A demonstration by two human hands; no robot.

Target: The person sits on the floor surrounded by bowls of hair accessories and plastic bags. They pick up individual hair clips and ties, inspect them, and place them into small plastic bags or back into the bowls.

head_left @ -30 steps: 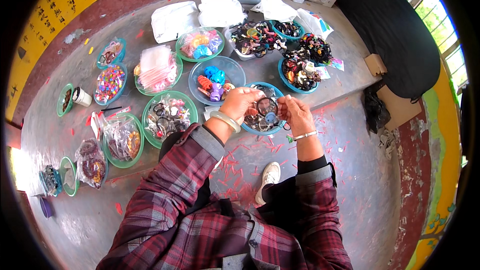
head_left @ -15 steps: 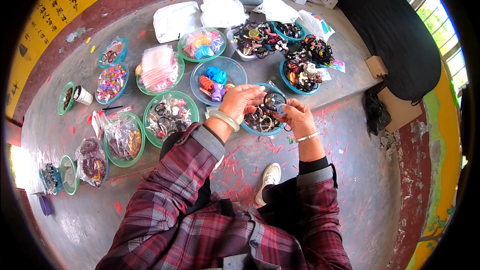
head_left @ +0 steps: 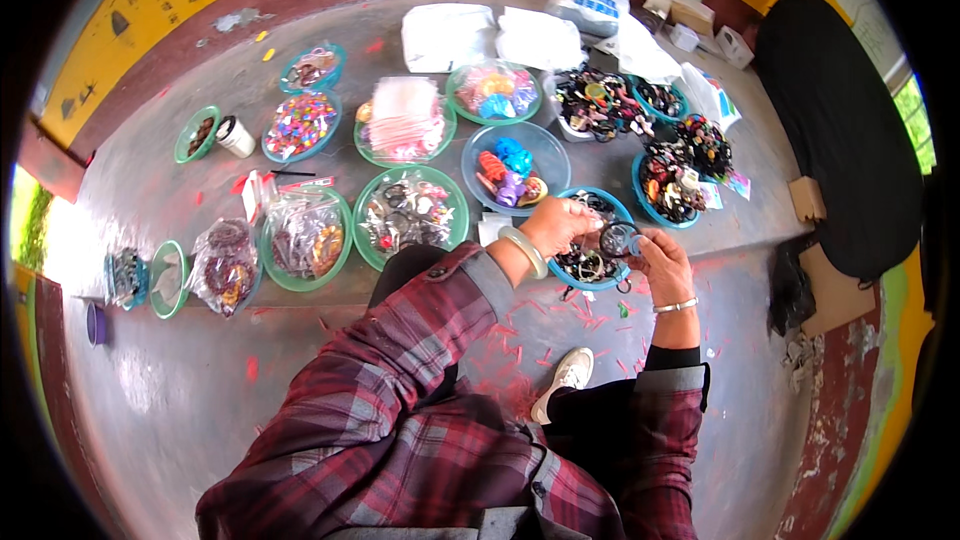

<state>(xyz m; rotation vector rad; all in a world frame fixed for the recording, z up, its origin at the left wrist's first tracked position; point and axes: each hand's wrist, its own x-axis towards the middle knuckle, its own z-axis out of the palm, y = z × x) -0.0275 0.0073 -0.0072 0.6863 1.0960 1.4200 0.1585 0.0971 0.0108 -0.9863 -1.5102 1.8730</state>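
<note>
Over a blue bowl (head_left: 628, 208) of mixed dark hair ties, I hold up a round black hair tie (head_left: 606, 252) with a pale blue ornament on it. My right hand (head_left: 662, 265) pinches it at the ornament's side. At the opposite edge, my left hand (head_left: 556, 227) has thumb and fingers closed on the loop; the exact contact is small and partly hidden. Just beyond my left hand, a clear blue bowl (head_left: 480, 180) contains orange, blue and purple hair pieces. A green bowl (head_left: 462, 230) of bagged small accessories stands left of my left wrist.
More bowls of hair accessories cover the raised grey ledge, including a blue bowl (head_left: 668, 217) at right and a bowl of colourful beads (head_left: 300, 127) at left. White bags (head_left: 449, 38) lie behind. A black bag (head_left: 790, 290) rests by the ledge's right end. Red scraps litter the floor.
The view has swung left, so the bowls and ledge appear farther right. Both hands stay together at the hair tie, above the same bowl.
</note>
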